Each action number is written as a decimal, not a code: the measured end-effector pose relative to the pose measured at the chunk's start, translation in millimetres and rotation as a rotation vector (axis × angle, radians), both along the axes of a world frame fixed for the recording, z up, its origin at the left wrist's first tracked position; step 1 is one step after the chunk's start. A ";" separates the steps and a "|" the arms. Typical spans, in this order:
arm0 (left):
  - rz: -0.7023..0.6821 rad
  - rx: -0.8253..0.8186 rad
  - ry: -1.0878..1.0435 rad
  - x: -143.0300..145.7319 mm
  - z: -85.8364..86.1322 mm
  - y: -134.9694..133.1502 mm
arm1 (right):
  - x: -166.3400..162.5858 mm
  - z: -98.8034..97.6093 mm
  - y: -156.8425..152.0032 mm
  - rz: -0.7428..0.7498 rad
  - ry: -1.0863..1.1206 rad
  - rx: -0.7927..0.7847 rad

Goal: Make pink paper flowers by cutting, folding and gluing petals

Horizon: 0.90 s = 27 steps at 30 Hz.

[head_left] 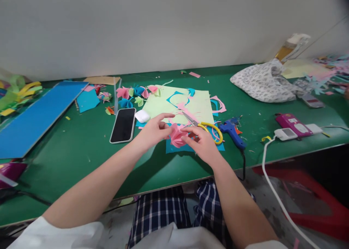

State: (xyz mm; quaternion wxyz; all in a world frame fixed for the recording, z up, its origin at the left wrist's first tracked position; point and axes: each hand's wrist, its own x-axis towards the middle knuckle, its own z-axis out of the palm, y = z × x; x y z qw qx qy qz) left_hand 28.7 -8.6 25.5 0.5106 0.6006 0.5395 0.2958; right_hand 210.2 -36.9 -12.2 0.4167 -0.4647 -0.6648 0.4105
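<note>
Both my hands meet over the green table [81,154], pinching a folded pink paper flower [177,136] between them. My left hand [154,131] grips its left side, index finger stretched forward. My right hand [201,141] holds its right side with closed fingers. Yellow-handled scissors [207,127] lie just behind my right hand on blue paper [174,147]. A pale green sheet [196,109] with blue and pink cut-outs lies beyond.
A black phone [123,124] and a white earbud case [142,116] lie left of my hands, a blue glue gun [232,132] to the right. Finished paper flowers [136,94], a blue board [35,114], a patterned cloth bag [263,81], a pink device [291,122] and white cable [272,191] surround.
</note>
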 end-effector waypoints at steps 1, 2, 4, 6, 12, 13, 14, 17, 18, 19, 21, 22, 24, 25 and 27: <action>0.000 0.011 0.005 1.0 0.5 0.4 | 0.4 -0.2 -0.1 -0.014 0.045 -0.049; -0.003 0.030 0.016 2.0 0.8 0.7 | 0.6 -0.5 0.1 -0.028 0.085 -0.095; -0.003 0.071 0.047 3.6 1.5 1.6 | 0.7 -2.0 1.0 -0.063 0.144 -0.159; -0.003 0.084 0.058 4.0 2.7 2.1 | 0.6 -5.1 2.9 -0.101 0.183 -0.193; 0.149 0.182 -0.011 -3.0 2.8 -20.0 | -0.3 -16.3 8.9 -0.296 0.426 -0.285; 0.190 0.217 -0.016 -2.6 0.4 -28.6 | -1.4 -17.2 9.3 -0.333 0.473 -0.290; 0.215 0.241 -0.010 -0.8 -2.8 -38.1 | -3.0 -17.8 9.3 -0.366 0.517 -0.293; 0.172 0.295 0.080 14.0 -15.7 -64.6 | -10.5 -18.1 7.4 -0.420 0.616 -0.296; 0.180 0.348 0.096 21.1 -20.1 -70.8 | -13.5 -17.9 6.3 -0.427 0.639 -0.294; 0.215 0.405 0.125 28.4 -24.3 -75.0 | -16.4 -17.7 5.0 -0.430 0.656 -0.291; 0.316 0.517 0.172 41.6 -31.4 -77.5 | -21.5 -17.0 2.3 -0.437 0.679 -0.280; 0.373 0.558 0.187 46.8 -34.3 -76.2 | -23.6 -16.7 1.0 -0.441 0.685 -0.272; 0.457 0.619 0.205 53.5 -38.8 -71.1 | -26.6 -16.0 -1.5 -0.449 0.685 -0.250; 0.481 0.634 0.213 55.2 -40.4 -68.1 | -27.7 -15.6 -2.7 -0.449 0.680 -0.238; 0.521 0.631 0.214 56.7 -42.3 -62.7 | -29.5 -15.0 -5.1 -0.443 0.659 -0.209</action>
